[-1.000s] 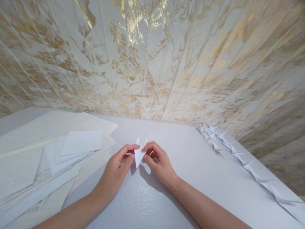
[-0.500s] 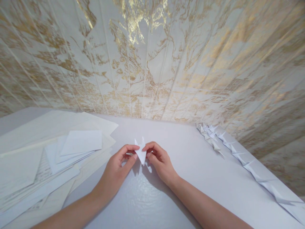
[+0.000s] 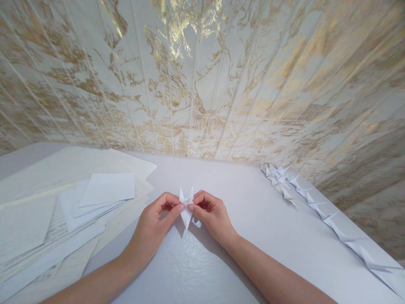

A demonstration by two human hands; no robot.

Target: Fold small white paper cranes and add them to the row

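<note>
Two-handed pinch here: left hand [image 3: 151,230] and right hand [image 3: 212,217] both clamped by the fingertips on a small folded paper piece [image 3: 186,210], near middle of the white table [image 3: 253,223]. Loose paper sheets [image 3: 95,195] piled left, row of folded pieces [image 3: 305,197] far right.

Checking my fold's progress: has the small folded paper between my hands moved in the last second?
Yes. The folded paper has dropped slightly toward the person, away from the table's far edge, and looks narrower.
</note>
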